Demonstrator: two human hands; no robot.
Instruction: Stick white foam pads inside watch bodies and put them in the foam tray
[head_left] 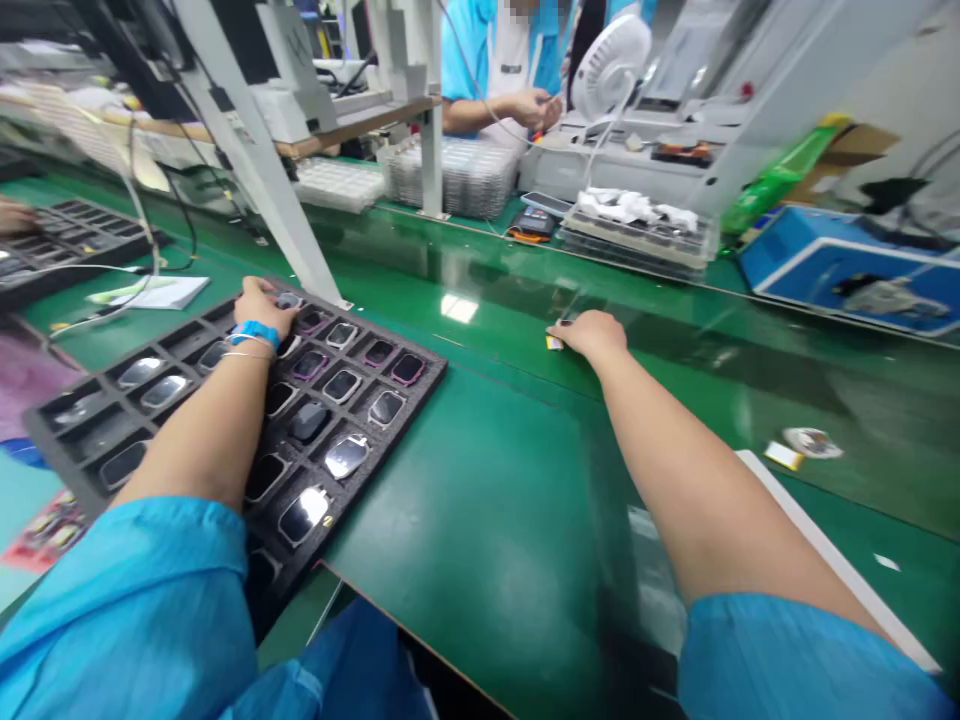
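Head camera view: near left, on a glossy green table (465,500), a dark foam tray (429,372) holds watch-like cases (346,456) in compartments. The left hand (266,308) reaches to its far side; I cannot tell its grip. Farther right, the right hand (600,340) appears to pinch a small white-and-yellow piece (554,342) low over the green surface; a light, edge-only pinch would likely protect it. Beyond, a co-worker (471,65) in blue is left of a white fan (615,60).

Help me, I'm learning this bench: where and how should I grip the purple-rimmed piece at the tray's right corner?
Probably pinch the purple-rimmed piece by opposite rim edges, from above: it lies dark face up, walled in by the tray.
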